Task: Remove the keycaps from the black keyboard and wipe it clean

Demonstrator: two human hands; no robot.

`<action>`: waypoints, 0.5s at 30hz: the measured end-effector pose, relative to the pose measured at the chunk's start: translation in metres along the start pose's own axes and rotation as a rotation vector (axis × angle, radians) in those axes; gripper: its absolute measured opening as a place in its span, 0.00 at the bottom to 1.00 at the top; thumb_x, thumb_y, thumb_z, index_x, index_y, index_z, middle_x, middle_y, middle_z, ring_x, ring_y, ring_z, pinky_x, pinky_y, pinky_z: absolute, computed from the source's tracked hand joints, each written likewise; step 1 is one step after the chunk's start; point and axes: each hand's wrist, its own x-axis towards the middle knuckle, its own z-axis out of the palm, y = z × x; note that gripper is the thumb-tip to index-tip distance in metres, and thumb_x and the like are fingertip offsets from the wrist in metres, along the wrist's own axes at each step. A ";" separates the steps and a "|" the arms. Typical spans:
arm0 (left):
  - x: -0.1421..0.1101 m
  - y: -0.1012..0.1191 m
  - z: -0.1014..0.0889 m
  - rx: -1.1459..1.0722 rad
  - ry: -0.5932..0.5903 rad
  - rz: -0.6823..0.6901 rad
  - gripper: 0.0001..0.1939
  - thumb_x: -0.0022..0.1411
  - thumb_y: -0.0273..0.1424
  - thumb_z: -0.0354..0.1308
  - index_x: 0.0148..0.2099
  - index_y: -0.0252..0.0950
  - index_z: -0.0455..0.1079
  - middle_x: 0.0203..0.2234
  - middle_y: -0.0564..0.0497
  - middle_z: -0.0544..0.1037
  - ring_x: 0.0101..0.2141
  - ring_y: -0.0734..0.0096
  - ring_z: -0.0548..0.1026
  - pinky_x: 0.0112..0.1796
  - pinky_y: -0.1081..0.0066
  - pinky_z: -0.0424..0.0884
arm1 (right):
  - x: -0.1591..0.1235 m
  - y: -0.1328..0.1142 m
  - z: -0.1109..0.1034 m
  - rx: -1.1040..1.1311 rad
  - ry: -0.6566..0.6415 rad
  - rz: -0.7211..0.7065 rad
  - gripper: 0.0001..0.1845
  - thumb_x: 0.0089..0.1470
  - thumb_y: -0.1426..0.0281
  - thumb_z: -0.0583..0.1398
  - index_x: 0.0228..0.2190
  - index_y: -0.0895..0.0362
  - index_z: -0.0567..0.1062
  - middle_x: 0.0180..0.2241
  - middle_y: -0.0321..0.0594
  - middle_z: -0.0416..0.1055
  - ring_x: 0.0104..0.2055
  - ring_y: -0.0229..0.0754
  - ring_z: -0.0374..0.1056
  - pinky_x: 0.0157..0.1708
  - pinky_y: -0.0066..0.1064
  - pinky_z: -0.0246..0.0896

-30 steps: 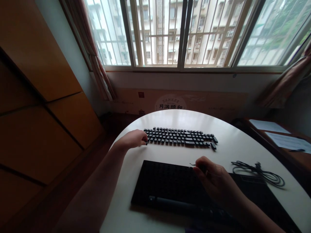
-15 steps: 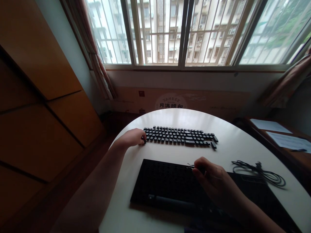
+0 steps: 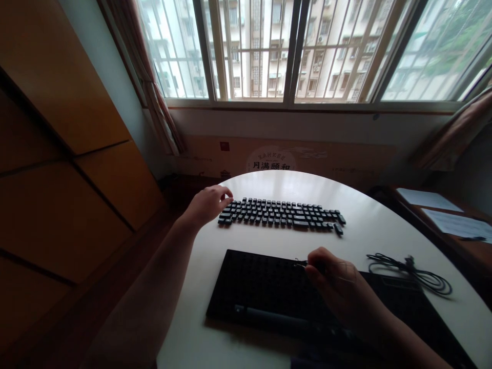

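Note:
Black keycaps [image 3: 277,212] lie in rows across the far part of the white table. My left hand [image 3: 209,204] is at the left end of these rows, thumb and forefinger curved together at a keycap in the top corner; the fingers partly hide it. My right hand [image 3: 332,269] is closed around a keycap puller, whose thin wire hooks [image 3: 300,262] stick out to the left. Under that hand lies a black keyboard [image 3: 261,284], its surface too dark to make out well. A long bar-shaped key [image 3: 269,319] shows along its near edge.
A coiled black cable [image 3: 418,277] rests on the right side of the round white table [image 3: 246,241]. Farther right, papers [image 3: 457,224] and a pen lie on a brown surface. A wooden cabinet [image 3: 100,205] stands left; a long cardboard box [image 3: 346,154] leans below the window.
My left hand has left a keycap in the bottom-left corner of the rows and moved up to the top-left end. My right hand has barely shifted.

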 end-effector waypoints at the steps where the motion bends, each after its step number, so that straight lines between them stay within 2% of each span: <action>1: -0.001 0.006 -0.001 -0.019 0.064 0.018 0.12 0.65 0.37 0.54 0.40 0.37 0.75 0.33 0.49 0.78 0.33 0.67 0.73 0.33 0.71 0.64 | 0.000 -0.001 0.000 0.021 -0.017 0.008 0.11 0.67 0.62 0.52 0.34 0.54 0.65 0.23 0.30 0.61 0.22 0.34 0.57 0.23 0.26 0.52; 2: -0.002 0.014 -0.001 -0.042 0.098 0.042 0.12 0.65 0.37 0.53 0.40 0.36 0.75 0.32 0.49 0.78 0.31 0.68 0.73 0.32 0.71 0.64 | 0.000 -0.001 0.001 0.041 -0.036 0.021 0.11 0.67 0.61 0.51 0.34 0.54 0.65 0.23 0.30 0.61 0.22 0.35 0.57 0.23 0.26 0.52; 4: -0.005 0.034 0.005 -0.094 0.089 0.117 0.11 0.66 0.37 0.54 0.38 0.36 0.74 0.30 0.50 0.77 0.29 0.70 0.71 0.31 0.71 0.63 | -0.002 -0.002 0.002 0.084 -0.074 0.054 0.12 0.67 0.60 0.51 0.34 0.54 0.66 0.23 0.31 0.62 0.22 0.35 0.57 0.24 0.27 0.53; 10: -0.021 0.097 0.041 -0.185 -0.188 0.406 0.11 0.67 0.37 0.55 0.36 0.36 0.74 0.32 0.51 0.78 0.29 0.70 0.72 0.29 0.73 0.61 | -0.013 -0.004 0.016 0.245 -0.187 0.111 0.12 0.66 0.58 0.52 0.35 0.53 0.66 0.25 0.32 0.64 0.25 0.37 0.59 0.26 0.28 0.56; 12: -0.026 0.109 0.054 -0.177 -0.252 0.436 0.12 0.66 0.38 0.56 0.36 0.37 0.74 0.33 0.51 0.79 0.30 0.70 0.73 0.28 0.73 0.60 | -0.016 -0.006 0.023 0.283 -0.219 0.125 0.12 0.66 0.59 0.53 0.36 0.53 0.66 0.25 0.32 0.64 0.25 0.37 0.59 0.26 0.28 0.56; 15: -0.030 0.116 0.069 -0.156 -0.286 0.451 0.13 0.66 0.39 0.56 0.33 0.36 0.73 0.32 0.50 0.79 0.31 0.68 0.74 0.28 0.72 0.60 | -0.015 -0.015 0.036 0.370 -0.276 0.133 0.11 0.66 0.60 0.54 0.36 0.53 0.66 0.25 0.32 0.65 0.25 0.36 0.60 0.26 0.26 0.57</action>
